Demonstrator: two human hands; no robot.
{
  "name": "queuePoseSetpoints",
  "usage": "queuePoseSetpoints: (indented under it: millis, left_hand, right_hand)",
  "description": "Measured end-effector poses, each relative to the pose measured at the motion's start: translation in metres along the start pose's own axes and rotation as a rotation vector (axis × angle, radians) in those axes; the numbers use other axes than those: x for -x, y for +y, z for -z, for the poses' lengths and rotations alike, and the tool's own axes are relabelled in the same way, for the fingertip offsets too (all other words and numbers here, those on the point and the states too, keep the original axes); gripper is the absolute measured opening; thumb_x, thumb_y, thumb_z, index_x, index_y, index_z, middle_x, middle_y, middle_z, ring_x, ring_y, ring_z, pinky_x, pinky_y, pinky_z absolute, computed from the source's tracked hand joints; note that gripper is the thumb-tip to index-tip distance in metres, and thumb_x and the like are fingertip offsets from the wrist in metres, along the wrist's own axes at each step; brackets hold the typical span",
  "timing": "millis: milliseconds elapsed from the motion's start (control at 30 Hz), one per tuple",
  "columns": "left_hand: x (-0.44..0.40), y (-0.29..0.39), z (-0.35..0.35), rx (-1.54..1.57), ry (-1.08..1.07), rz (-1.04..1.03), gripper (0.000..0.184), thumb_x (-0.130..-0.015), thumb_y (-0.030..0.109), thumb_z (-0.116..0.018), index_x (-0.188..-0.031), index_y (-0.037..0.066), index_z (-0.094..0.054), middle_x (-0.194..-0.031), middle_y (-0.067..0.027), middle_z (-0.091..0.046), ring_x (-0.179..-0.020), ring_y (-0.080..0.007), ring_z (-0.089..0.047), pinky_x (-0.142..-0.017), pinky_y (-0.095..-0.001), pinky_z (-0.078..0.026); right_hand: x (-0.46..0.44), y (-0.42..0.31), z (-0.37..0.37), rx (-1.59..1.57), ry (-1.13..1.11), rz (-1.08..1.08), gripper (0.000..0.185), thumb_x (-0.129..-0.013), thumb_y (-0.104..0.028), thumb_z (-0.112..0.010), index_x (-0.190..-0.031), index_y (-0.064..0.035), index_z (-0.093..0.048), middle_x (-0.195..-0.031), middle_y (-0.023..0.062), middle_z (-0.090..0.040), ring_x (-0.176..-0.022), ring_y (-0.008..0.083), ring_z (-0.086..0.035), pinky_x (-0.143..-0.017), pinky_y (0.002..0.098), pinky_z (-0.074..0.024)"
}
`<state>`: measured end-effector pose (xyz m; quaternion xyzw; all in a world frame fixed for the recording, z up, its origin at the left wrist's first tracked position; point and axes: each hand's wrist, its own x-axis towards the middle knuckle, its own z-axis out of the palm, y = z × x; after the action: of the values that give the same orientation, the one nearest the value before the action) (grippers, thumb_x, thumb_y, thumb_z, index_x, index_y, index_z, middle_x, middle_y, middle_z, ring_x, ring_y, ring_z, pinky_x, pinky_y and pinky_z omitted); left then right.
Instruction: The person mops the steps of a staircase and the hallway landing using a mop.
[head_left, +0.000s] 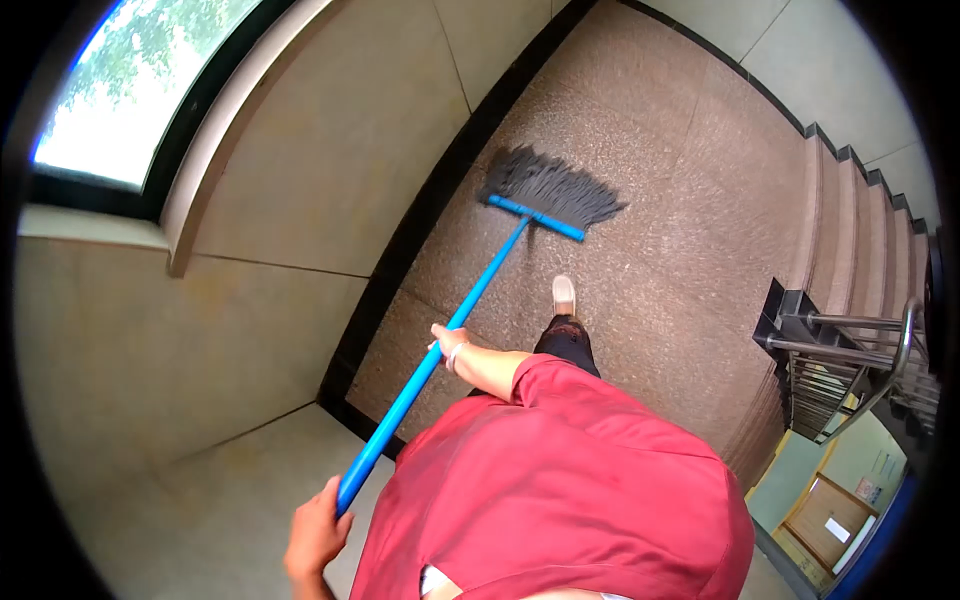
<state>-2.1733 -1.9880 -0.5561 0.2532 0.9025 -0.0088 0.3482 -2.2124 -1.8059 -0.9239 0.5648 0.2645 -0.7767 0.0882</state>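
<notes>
A blue mop handle runs diagonally from the lower left up to a blue crossbar with a dark grey fringed mop head spread on the speckled brown floor. My left hand is wrapped around the handle's near end. Farther down the shaft, my right hand grips it, with a bracelet on the wrist and the forearm reaching across from a red sleeve. The fringe lies close to the dark border along the left wall and looks slightly blurred.
One light shoe shows below the mop head. Stairs rise at the right, beside a metal railing. A window with a ledge is at the upper left. A wooden door stands at the lower right.
</notes>
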Motion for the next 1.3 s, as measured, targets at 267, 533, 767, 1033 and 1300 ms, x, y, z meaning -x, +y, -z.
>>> queuePoseSetpoints:
  millis: [267, 533, 767, 1033, 1300]
  left_hand:
    - [0.092, 0.027, 0.017, -0.469, 0.243, 0.254, 0.037, -0.065, 0.026, -0.059, -0.098, 0.014, -0.049, -0.063, -0.0113, -0.053, -0.053, -0.0287, -0.052, -0.046, -0.0370, -0.040]
    - [0.092, 0.107, 0.018, -0.578, 0.307, -0.218, 0.036, -0.059, 0.025, -0.065, -0.091, 0.014, -0.054, -0.056, -0.0076, -0.049, -0.045, -0.0241, -0.049, -0.041, -0.0333, -0.039]
    - [0.111, 0.223, -0.001, -0.801, 0.272, -0.612, 0.049, -0.045, 0.019, -0.067, -0.090, 0.008, -0.051, -0.057, -0.0072, -0.046, -0.051, -0.0252, -0.046, -0.048, -0.0346, -0.034]
    - [0.073, 0.357, -0.099, -0.844, 0.145, -1.123, 0.038, -0.052, 0.022, -0.064, -0.086, 0.010, -0.051, -0.054, -0.0032, -0.043, -0.047, -0.0197, -0.045, -0.043, -0.0316, -0.034]
    - [0.045, 0.406, -0.217, -0.848, 0.077, -1.563, 0.024, -0.066, 0.014, -0.050, -0.089, 0.008, -0.049, -0.056, -0.0033, -0.046, -0.047, -0.0164, -0.051, -0.039, -0.0275, -0.041]
  right_hand:
    - [0.043, 0.045, -0.022, 0.051, -0.013, -0.212, 0.018, -0.067, -0.008, -0.047, -0.083, -0.0042, -0.039, -0.061, 0.0099, -0.049, -0.049, 0.0215, -0.053, -0.041, 0.0371, -0.0451]
    - [0.073, 0.013, 0.094, -0.183, -0.047, -0.092, 0.015, -0.067, -0.010, -0.047, -0.080, -0.0039, -0.040, -0.060, 0.0098, -0.047, -0.053, 0.0215, -0.052, -0.043, 0.0374, -0.0438]
    - [0.144, 0.038, 0.292, -0.795, -0.134, -0.061, 0.014, -0.069, -0.012, -0.047, -0.080, -0.0061, -0.040, -0.063, 0.0105, -0.050, -0.056, 0.0230, -0.052, -0.043, 0.0373, -0.0416]
    - [0.154, 0.137, 0.522, -1.251, -0.056, 0.212, 0.011, -0.071, -0.015, -0.045, -0.075, -0.0060, -0.039, -0.058, 0.0089, -0.045, -0.058, 0.0220, -0.048, -0.051, 0.0352, -0.0415]
    - [0.170, 0.208, 0.646, -1.479, 0.616, 0.181, 0.009, -0.070, -0.009, -0.041, -0.065, -0.0105, -0.034, -0.047, 0.0003, -0.032, -0.038, 0.0118, -0.036, -0.035, 0.0222, -0.0333]
